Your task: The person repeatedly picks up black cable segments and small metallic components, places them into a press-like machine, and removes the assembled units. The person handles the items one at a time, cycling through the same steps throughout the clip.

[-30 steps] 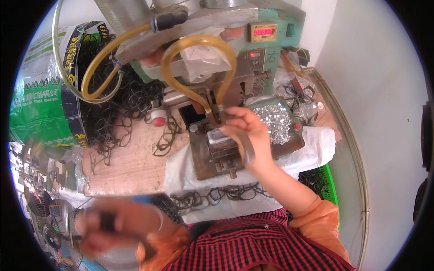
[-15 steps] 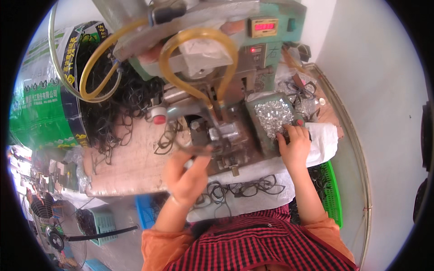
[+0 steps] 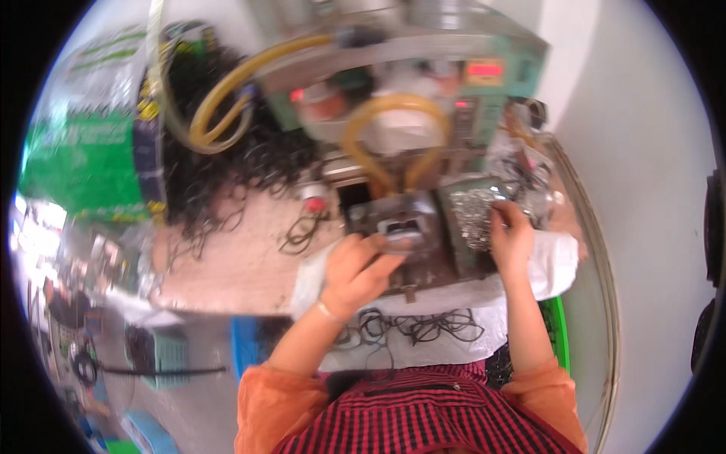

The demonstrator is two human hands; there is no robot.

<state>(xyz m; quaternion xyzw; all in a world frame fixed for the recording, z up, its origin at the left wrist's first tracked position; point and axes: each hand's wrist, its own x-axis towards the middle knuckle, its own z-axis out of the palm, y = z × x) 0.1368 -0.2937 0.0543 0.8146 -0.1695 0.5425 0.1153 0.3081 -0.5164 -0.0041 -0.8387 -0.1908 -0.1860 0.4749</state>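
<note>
Left hand: your left hand (image 3: 355, 268) lies at the front edge of the dark metal fixture block (image 3: 401, 223); its fingers (image 3: 386, 244) are curled, tips touching the block's near side, gripping nothing that shows.
Right hand: your right hand (image 3: 513, 236) rests at 3 o'clock of the block, on the heap of small shiny metal parts (image 3: 473, 216); whether its fingers are pinching a part, you cannot tell, since the tips are buried in the heap.
Fixture block: middle of the worktop (image 3: 234, 265), straight below the amber hose loop (image 3: 393, 140) of the green bench machine (image 3: 423, 68).
Metal parts: in a dark tray, touching the block's right side.
White cloth: white cloth (image 3: 556, 261) drapes the worktop's near edge under both wrists.
Black wire loops: a tangled pile of thin black wire loops (image 3: 242, 163) at 10 o'clock of the block; more hang at the near edge.
Red button: small red round button (image 3: 314, 204), just left of the block.
</note>
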